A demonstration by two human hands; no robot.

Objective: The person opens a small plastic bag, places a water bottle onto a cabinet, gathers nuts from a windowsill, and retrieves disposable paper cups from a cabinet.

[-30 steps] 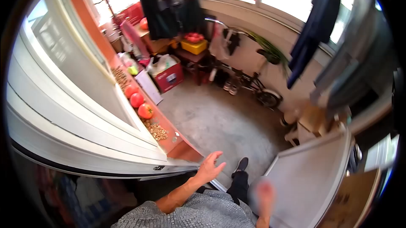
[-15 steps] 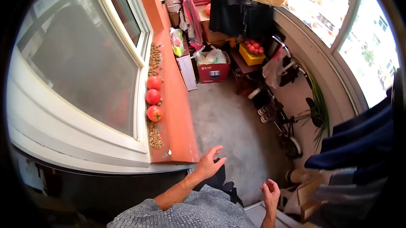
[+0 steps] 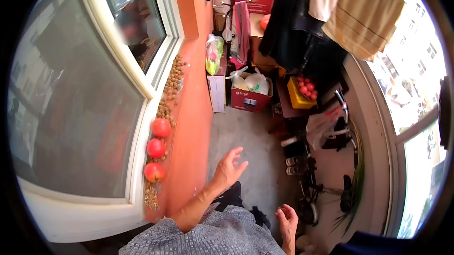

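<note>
- Clearly the biggest thing near either hand, the orange ledge point(image 3: 183, 155) runs along the window point(image 3: 94, 127), to the left of the left hand point(image 3: 229, 170); it looks hard and fixed, with only a flat top to hold on to.
- Next, the bicycle point(image 3: 310, 166) stands beyond the right hand point(image 3: 286, 222). I judge it heavy and stiff, best held by the frame or handlebar point(image 3: 345, 108). A thin plastic bag point(image 3: 321, 127) hangs there, its contents unclear.
- The red carton point(image 3: 250, 102) sits open-topped on the floor point(image 3: 255, 146), with pale knotted bags point(image 3: 257, 83) inside; what those contain cannot be told.
- The yellow box point(image 3: 297, 96), on a dark stool point(image 3: 285, 98), is heaped with small red fruits point(image 3: 307, 87).
- Both hands are over the floor: the left has its fingers parted and bent around nothing; the right's are loosely curled and seem empty too.
- Three large red fruits point(image 3: 156, 148), likely tomatoes, line the ledge beside the window: smooth, fairly light, easily bruised, best cupped round the sides.
- Brown nuts point(image 3: 171, 82) and pale pieces point(image 3: 151, 199) lie loose there, probably dry, light and prone to roll; pinch or scoop them.
</note>
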